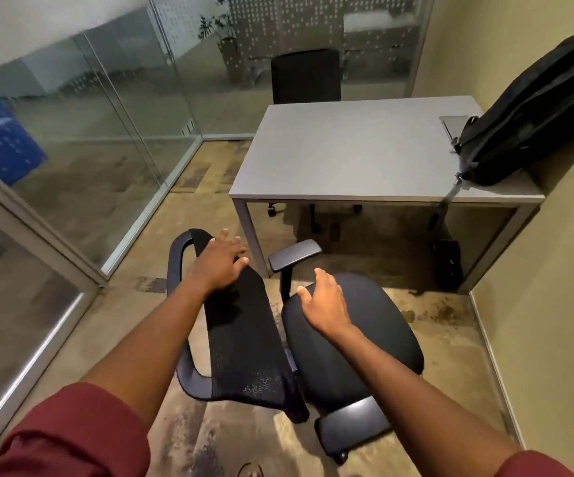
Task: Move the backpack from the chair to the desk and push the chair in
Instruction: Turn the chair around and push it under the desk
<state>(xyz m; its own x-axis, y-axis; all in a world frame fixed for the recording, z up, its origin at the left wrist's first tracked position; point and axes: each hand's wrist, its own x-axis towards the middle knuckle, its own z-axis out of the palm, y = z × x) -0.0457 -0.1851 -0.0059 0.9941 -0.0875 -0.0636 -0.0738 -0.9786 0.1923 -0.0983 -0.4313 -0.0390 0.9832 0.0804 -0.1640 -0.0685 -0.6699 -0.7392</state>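
While the backpack (533,111) sits on the desk (347,156), your left hand (218,265) rests open on the office chair (357,332) backrest. Your right hand (323,304) hovers over the seat — fingers loose, holding nothing.

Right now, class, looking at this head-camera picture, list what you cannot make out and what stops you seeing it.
- Backpack: its top is cut off by the right edge of the head view.
- Near chair: its base and most wheels are hidden under the seat.
- Far chair: its seat is hidden behind the desk.
- Left hand: whether it touches the backrest cannot be told.
- Flat grey item behind the backpack: partly covered, unidentifiable.
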